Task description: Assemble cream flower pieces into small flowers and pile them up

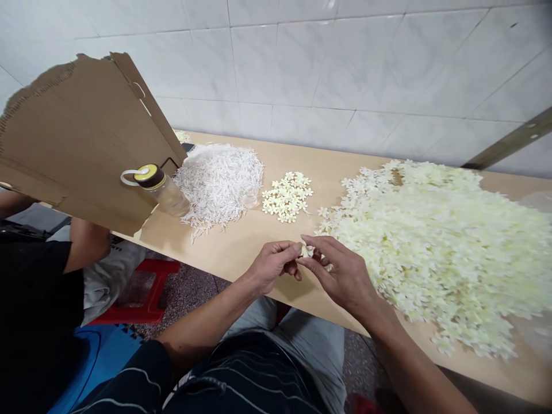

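Between my two hands, over the front part of the table, is a small pale artificial flower. My left hand pinches it from the left with thumb and forefinger. From the other side, the thumb and fingers of my right hand close on the same flower. Just beyond my hands lies a small cluster of assembled-looking flowers with yellow centres. A wide heap of pale yellow-green petal pieces spreads beside my right hand. Farther left is a pile of thin white stem-like pieces.
A clear bottle with a yellow and black lid stands against a large cardboard sheet at the left. Behind that sheet sits another person in a black sleeve, near a red stool. A tiled wall borders the table.
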Demonstrator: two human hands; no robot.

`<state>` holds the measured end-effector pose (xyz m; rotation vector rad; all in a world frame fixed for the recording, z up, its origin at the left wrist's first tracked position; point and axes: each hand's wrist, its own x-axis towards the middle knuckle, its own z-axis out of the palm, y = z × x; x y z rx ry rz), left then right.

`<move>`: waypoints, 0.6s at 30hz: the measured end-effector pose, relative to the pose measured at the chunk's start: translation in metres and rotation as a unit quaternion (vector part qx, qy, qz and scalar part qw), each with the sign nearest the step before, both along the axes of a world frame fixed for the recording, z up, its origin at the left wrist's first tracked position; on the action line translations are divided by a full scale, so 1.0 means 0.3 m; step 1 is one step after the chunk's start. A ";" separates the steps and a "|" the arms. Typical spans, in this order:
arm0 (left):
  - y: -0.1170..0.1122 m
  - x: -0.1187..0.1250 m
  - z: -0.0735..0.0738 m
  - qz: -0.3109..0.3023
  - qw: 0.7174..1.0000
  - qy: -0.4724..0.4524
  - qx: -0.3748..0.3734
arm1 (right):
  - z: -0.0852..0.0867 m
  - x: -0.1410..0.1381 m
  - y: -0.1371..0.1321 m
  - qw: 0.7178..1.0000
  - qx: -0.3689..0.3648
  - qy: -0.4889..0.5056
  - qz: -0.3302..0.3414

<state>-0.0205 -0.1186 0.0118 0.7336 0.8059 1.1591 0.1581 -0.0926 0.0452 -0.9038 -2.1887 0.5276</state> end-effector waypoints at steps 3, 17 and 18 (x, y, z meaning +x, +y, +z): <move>-0.012 0.006 0.000 -0.025 0.999 -0.036 -0.028 | -0.007 -0.006 0.003 1.000 0.010 0.022 -0.011; -0.034 0.040 -0.077 0.016 0.992 0.126 -0.016 | -0.107 -0.008 -0.067 0.996 -0.064 -0.052 -0.029; -0.031 0.036 -0.079 0.018 0.990 0.140 -0.006 | -0.102 -0.004 -0.068 0.996 -0.076 -0.045 -0.018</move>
